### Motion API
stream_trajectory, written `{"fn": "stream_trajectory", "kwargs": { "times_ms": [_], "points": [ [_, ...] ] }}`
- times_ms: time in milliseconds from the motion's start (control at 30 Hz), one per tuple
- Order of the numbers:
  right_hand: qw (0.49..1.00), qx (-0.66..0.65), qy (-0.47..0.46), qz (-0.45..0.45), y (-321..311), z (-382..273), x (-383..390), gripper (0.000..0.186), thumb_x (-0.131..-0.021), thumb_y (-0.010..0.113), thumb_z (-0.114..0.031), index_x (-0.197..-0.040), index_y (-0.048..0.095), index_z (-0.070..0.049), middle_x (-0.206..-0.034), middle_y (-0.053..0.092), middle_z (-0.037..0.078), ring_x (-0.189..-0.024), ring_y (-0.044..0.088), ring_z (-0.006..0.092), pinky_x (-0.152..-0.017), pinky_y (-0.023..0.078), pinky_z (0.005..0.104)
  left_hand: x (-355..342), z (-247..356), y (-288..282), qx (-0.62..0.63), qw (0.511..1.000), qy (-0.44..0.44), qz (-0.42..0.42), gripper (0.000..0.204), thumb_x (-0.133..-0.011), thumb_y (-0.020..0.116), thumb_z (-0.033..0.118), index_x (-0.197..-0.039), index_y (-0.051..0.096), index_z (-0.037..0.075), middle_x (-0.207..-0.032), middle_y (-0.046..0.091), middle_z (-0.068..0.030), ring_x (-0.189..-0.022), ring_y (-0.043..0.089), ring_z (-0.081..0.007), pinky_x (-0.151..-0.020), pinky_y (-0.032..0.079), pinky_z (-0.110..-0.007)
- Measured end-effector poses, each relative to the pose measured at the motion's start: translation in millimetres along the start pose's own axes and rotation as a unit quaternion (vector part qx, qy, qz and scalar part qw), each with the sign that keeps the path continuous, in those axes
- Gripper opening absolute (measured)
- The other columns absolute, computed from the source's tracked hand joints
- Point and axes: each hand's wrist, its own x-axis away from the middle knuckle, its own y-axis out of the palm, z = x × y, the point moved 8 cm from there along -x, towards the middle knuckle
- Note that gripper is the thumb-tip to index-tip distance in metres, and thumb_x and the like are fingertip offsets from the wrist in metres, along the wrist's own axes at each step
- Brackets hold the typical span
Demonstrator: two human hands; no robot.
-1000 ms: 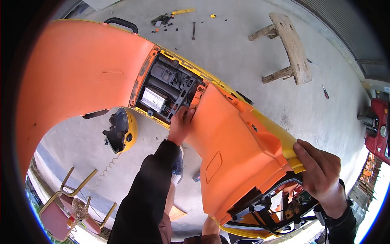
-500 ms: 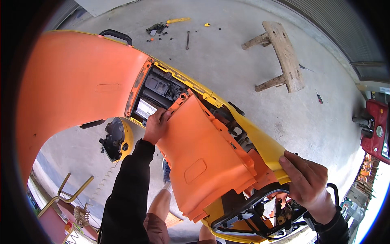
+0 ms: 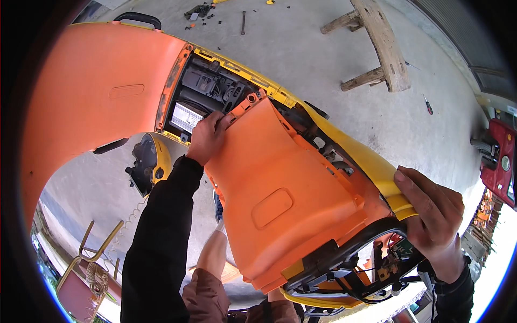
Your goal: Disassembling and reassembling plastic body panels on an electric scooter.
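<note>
My left hand (image 3: 207, 137) grips the upper left edge of a large orange plastic cover panel (image 3: 258, 167), thumb and fingers closed on its rim. The panel lies loose and tilted over the frame of an orange and yellow vehicle. At the right, my right hand (image 3: 437, 212) pinches the end of a long yellow side panel (image 3: 371, 159), fingers on top. Left of the orange panel lies an uncovered bay (image 3: 207, 91) with dark parts and a white-labelled block (image 3: 186, 116). Below my right hand, a black tubular bar (image 3: 344, 253) curves past exposed wiring.
A long orange body section (image 3: 97, 81) fills the left. Beside it, a yellow helmet-like shell (image 3: 152, 164) rests on the floor. A wooden bench (image 3: 385, 48), a screwdriver (image 3: 428, 105) and a metal rod (image 3: 243, 22) lie beyond. A red vehicle (image 3: 498, 161) stands far right.
The whole view has shifted, with the scene higher in the picture. The orange panel sits slightly farther right from the bay. My right hand and the yellow panel's end have moved right.
</note>
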Motion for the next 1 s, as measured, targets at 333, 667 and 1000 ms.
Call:
{"fn": "stream_trajectory", "kwargs": {
  "times_ms": [333,667,1000],
  "points": [
    [0.999,-0.041,0.004,-0.004,-1.1,-1.2,2.8,0.051,-0.065,0.068,0.003,-0.116,0.067,-0.004,-0.092,0.068,0.020,-0.064,0.068,0.0270,-0.054,0.055,0.0312,8.8,9.6,-3.9,0.037,0.997,0.029,0.055,0.027,-0.097,0.055,0.027,-0.088,0.057,0.002,-0.074,0.059,-0.0232,-0.074,0.059,-0.0452,-0.060,0.045,-0.046],
    [0.999,-0.039,0.008,-0.013,0.0,1.1,5.9,0.055,-0.062,0.066,-0.002,-0.117,0.067,-0.004,-0.096,0.067,0.017,-0.070,0.067,0.0245,-0.058,0.056,0.0317,33.8,12.8,50.9,0.117,0.988,0.018,0.097,0.020,-0.098,0.052,0.019,-0.088,0.053,0.002,-0.072,0.060,-0.0255,-0.073,0.059,-0.0466,-0.057,0.044,-0.048],
    [0.999,-0.038,0.003,-0.010,1.9,-3.5,8.6,0.053,-0.061,0.070,-0.009,-0.114,0.068,-0.003,-0.097,0.067,0.014,-0.074,0.068,0.0230,-0.058,0.057,0.0308,50.2,4.7,46.1,0.024,0.990,0.000,0.139,0.021,-0.095,0.056,0.017,-0.103,0.056,-0.002,-0.113,0.057,-0.0239,-0.088,0.058,-0.0386,-0.076,0.045,-0.045]
  ]
}}
